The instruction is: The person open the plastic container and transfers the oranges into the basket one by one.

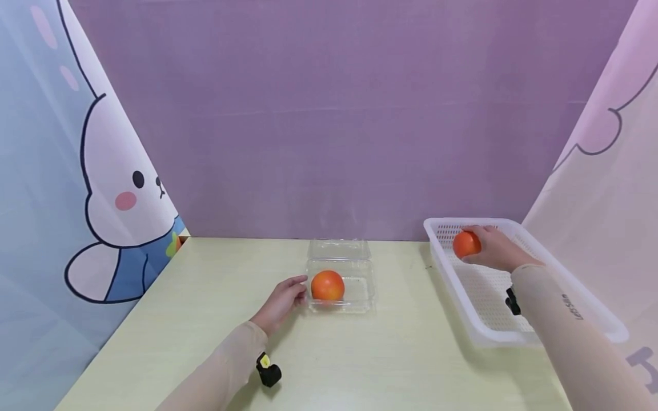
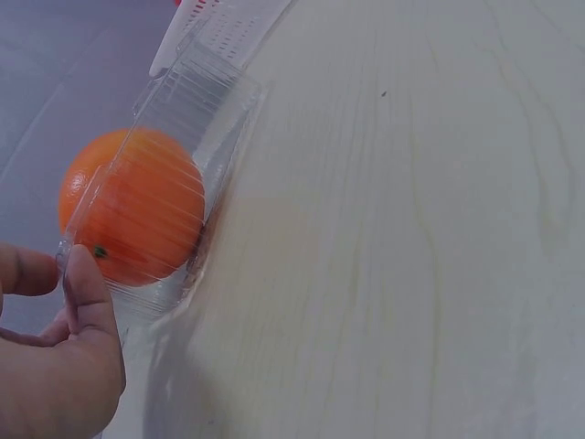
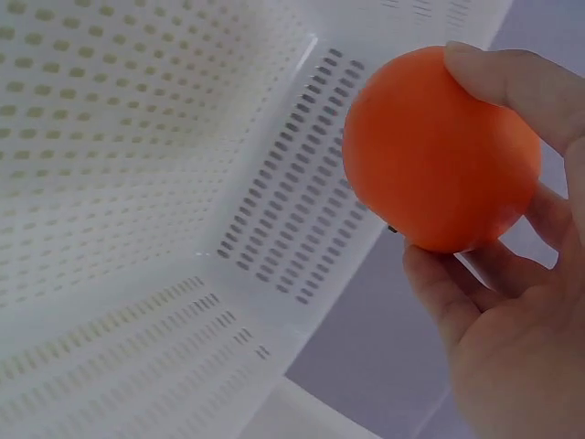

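Observation:
A clear plastic clamshell box [image 1: 360, 288] stands on the table with its lid [image 1: 339, 249] raised at the back. Inside, on the left, sits an orange [image 1: 327, 285]. My left hand [image 1: 281, 301] pinches the box's left rim between thumb and fingers, as the left wrist view shows. On the right, my right hand [image 1: 494, 249] grips another orange [image 1: 466, 244] over the far part of a white perforated basket [image 1: 458, 297]. In the right wrist view, the thumb lies on one side of that held orange [image 3: 439, 151] and the fingers on the other.
The pale wooden table [image 1: 401, 354] ends at a purple backdrop [image 1: 329, 125]. Printed cloths hang on both sides, the left one [image 1: 36, 228] with a rabbit. The basket's high rim [image 1: 570, 285] passes under my right forearm.

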Available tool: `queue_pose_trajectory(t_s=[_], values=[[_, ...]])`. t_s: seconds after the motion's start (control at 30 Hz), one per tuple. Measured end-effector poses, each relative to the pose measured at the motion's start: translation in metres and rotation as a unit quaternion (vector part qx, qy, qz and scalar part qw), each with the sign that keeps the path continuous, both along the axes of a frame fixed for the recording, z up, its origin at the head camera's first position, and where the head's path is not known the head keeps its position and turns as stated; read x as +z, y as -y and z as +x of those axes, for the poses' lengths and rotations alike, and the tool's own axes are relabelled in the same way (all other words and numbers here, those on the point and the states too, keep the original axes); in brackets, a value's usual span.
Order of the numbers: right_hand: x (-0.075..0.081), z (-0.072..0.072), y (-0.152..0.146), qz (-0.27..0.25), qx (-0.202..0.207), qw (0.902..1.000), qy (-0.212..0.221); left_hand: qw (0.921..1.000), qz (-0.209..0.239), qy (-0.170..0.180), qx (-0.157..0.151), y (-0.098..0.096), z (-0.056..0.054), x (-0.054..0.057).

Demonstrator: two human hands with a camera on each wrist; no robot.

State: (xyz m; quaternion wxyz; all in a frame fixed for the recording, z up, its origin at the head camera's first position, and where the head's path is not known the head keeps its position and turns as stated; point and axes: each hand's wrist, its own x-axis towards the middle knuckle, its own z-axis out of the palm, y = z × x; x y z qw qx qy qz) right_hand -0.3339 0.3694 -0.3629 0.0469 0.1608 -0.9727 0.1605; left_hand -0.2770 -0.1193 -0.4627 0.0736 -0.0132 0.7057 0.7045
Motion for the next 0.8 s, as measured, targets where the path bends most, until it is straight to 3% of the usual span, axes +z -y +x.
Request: queue_pose_trajectory(t_s=[0.8], values=[[-0.034,-0.021,-0.01,-0.012,-0.031,0.9974,0.063,1.0,0.003,0.001,-0.001,0.0,0.0,0.0]])
